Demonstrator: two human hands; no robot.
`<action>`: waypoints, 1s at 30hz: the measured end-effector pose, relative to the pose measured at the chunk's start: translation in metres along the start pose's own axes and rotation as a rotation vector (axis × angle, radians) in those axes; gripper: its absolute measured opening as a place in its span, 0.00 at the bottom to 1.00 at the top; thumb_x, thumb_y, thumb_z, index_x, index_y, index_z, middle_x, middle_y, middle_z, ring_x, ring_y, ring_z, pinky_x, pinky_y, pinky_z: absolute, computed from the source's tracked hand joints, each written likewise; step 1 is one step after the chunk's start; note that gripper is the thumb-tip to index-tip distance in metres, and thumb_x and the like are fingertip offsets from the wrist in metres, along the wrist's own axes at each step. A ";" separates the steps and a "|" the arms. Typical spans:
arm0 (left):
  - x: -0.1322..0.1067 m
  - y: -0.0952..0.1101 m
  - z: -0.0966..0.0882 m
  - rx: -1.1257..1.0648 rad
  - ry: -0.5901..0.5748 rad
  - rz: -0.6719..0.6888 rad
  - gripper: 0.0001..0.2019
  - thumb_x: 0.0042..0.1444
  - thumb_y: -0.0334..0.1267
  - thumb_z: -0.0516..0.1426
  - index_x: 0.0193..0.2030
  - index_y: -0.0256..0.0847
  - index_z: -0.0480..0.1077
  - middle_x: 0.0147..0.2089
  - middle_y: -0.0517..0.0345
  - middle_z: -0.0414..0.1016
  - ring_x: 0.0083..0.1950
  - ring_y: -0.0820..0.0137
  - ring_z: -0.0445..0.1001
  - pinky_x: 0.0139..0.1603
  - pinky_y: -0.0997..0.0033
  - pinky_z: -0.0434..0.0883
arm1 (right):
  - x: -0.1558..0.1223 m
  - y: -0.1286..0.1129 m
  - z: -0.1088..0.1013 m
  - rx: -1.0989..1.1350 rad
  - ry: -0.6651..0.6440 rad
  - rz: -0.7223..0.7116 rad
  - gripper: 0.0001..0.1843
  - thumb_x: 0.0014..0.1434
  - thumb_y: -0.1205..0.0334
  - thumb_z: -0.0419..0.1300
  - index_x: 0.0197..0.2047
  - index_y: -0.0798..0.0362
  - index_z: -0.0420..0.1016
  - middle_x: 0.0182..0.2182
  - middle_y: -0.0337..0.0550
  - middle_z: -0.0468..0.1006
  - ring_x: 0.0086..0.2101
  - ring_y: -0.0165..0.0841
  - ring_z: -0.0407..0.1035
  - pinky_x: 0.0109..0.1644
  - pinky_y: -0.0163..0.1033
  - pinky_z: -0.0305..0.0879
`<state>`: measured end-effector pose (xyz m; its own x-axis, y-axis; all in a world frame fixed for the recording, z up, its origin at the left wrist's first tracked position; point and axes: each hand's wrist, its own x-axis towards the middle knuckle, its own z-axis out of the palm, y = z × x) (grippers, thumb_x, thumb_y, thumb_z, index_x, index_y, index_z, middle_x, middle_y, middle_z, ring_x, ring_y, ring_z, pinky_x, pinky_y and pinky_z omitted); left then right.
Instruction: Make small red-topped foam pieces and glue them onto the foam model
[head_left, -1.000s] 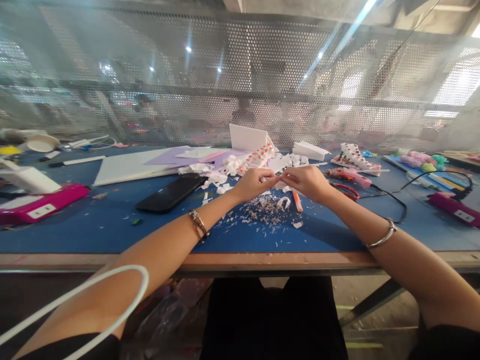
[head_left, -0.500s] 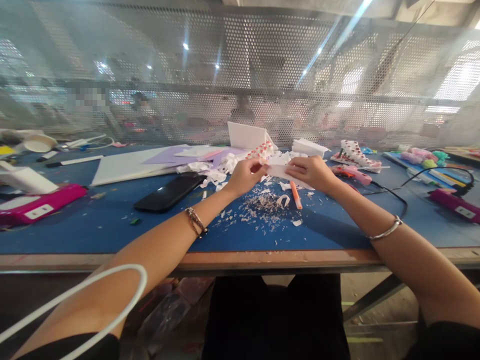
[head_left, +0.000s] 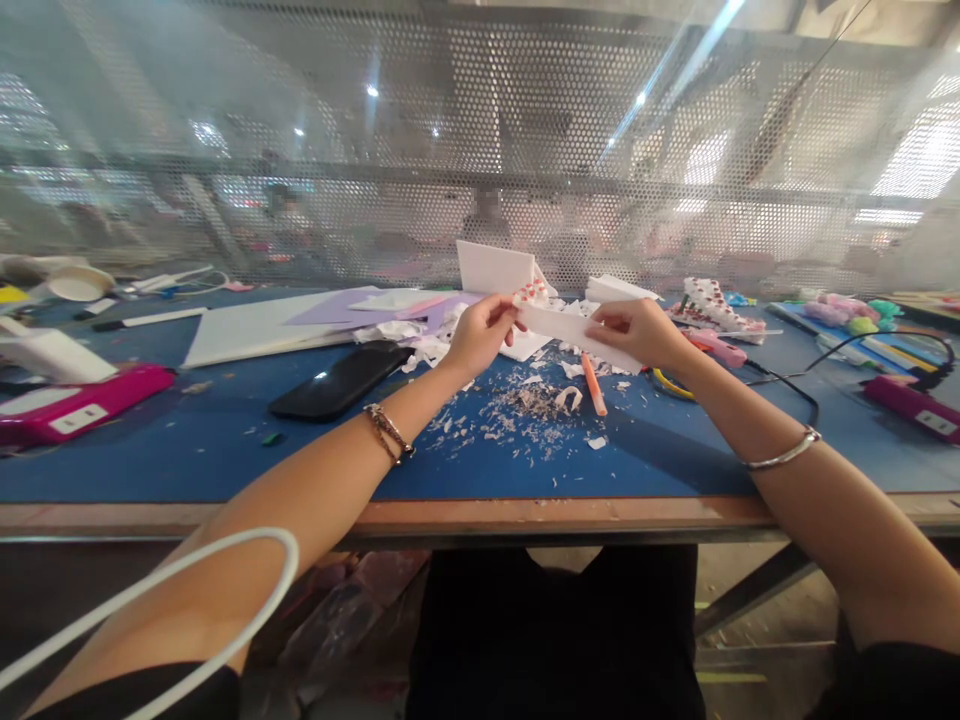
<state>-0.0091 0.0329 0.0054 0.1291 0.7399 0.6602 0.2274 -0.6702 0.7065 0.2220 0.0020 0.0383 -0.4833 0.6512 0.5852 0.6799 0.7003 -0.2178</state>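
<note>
A strip of white paper or thin board (head_left: pixel 562 326) is stretched between my two hands above the blue tabletop. My left hand (head_left: pixel 484 335) pinches its left end between thumb and fingers. Near the strip's right end, my right hand (head_left: pixel 637 330) grips it with bent fingers. Under the strip lie an orange-handled craft knife or pen (head_left: pixel 593 385), whose kind I cannot tell for sure, and a scatter of small shavings (head_left: pixel 525 410). A white piece with red dots (head_left: pixel 531 292) stands just behind my left fingertips, and crumpled white scraps (head_left: pixel 431 350) lie beside them.
A black phone (head_left: pixel 341 382) lies left of centre, by white and purple sheets (head_left: pixel 270 325). Magenta power strips (head_left: pixel 90 400) sit at both sides. Right of my right hand are a pink glue gun (head_left: pixel 720 348) with its cable and a red-spotted white model (head_left: pixel 712 308). Perforated metal panels stand behind.
My hands have moved apart, and more of the white strip shows between them, slanting down to the right. A yellow ring-like thing now shows beneath my right wrist.
</note>
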 end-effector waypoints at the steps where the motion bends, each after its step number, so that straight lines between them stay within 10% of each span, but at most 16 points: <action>1: 0.001 -0.001 0.000 -0.011 0.011 -0.016 0.05 0.52 0.34 0.52 0.34 0.36 0.67 0.24 0.62 0.69 0.19 0.82 0.62 0.21 0.81 0.59 | 0.000 0.000 0.000 -0.006 -0.010 0.000 0.12 0.53 0.56 0.55 0.26 0.56 0.71 0.17 0.34 0.62 0.20 0.22 0.51 0.26 0.33 0.48; 12: 0.001 0.011 0.005 -0.537 0.190 -0.449 0.03 0.48 0.26 0.53 0.28 0.34 0.66 0.24 0.62 0.70 0.21 0.84 0.66 0.24 0.84 0.65 | -0.002 0.009 0.003 -0.450 0.072 0.075 0.12 0.56 0.59 0.50 0.37 0.52 0.73 0.27 0.42 0.73 0.27 0.29 0.63 0.27 0.34 0.50; 17: -0.005 0.015 0.010 -0.628 0.063 -0.389 0.02 0.46 0.28 0.56 0.28 0.35 0.66 0.27 0.63 0.70 0.29 0.81 0.72 0.34 0.80 0.70 | -0.006 -0.019 0.010 -0.332 0.245 0.023 0.16 0.57 0.57 0.51 0.47 0.54 0.68 0.27 0.43 0.73 0.27 0.29 0.64 0.30 0.35 0.55; 23: -0.017 0.025 0.019 -0.554 -0.102 -0.272 0.07 0.44 0.35 0.61 0.29 0.36 0.66 0.33 0.59 0.72 0.39 0.75 0.73 0.45 0.73 0.70 | -0.010 -0.044 0.021 0.146 0.067 0.032 0.23 0.56 0.60 0.52 0.56 0.56 0.60 0.21 0.36 0.74 0.18 0.24 0.65 0.31 0.33 0.63; 30: -0.022 0.030 0.024 -0.515 -0.208 -0.107 0.09 0.44 0.38 0.62 0.28 0.37 0.66 0.33 0.60 0.70 0.38 0.75 0.70 0.46 0.70 0.70 | -0.012 -0.045 0.026 0.224 0.218 -0.034 0.13 0.55 0.61 0.54 0.43 0.53 0.71 0.27 0.38 0.76 0.24 0.24 0.70 0.32 0.31 0.64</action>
<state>0.0179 -0.0017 0.0057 0.3302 0.7666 0.5507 -0.2438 -0.4944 0.8344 0.1833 -0.0301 0.0209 -0.3577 0.5655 0.7432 0.5150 0.7833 -0.3481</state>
